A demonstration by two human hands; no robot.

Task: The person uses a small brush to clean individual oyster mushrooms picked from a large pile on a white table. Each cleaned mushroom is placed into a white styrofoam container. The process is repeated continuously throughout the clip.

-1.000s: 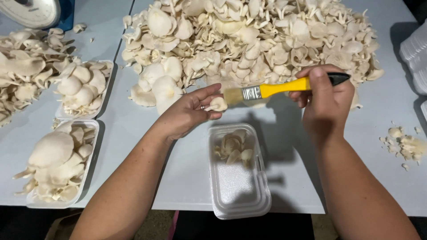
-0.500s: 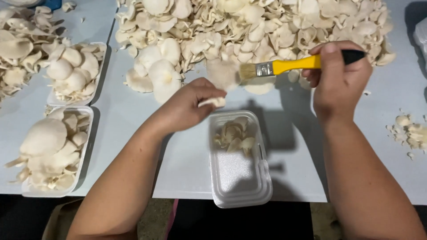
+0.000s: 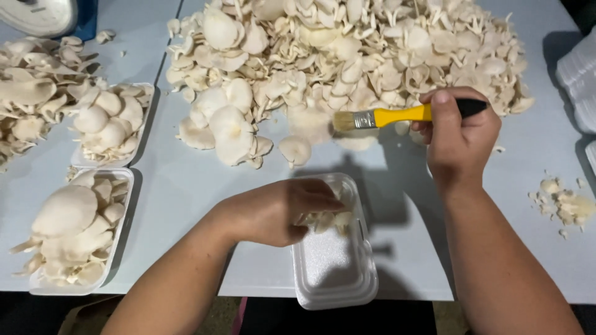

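My right hand [image 3: 458, 135] grips a paintbrush [image 3: 397, 115] with a yellow ferrule part and black handle, bristles pointing left over the near edge of a large heap of pale oyster mushrooms [image 3: 347, 62]. My left hand [image 3: 279, 211] reaches down into a white foam tray [image 3: 335, 273] at the table's front edge, fingers curled over a few small mushrooms [image 3: 329, 219] lying in the tray's far end. Whether the fingers still hold a mushroom is hidden.
Two filled foam trays stand at the left, one [image 3: 112, 124] behind the other [image 3: 74, 229]. Another mushroom pile [image 3: 31, 105] lies at far left. Mushroom scraps [image 3: 565, 201] sit at right. A stack of empty trays [image 3: 580, 74] is at the right edge.
My left hand has dropped from beside the brush down into the foam tray with its mushroom. The right hand with the brush has stayed near the heap's edge.
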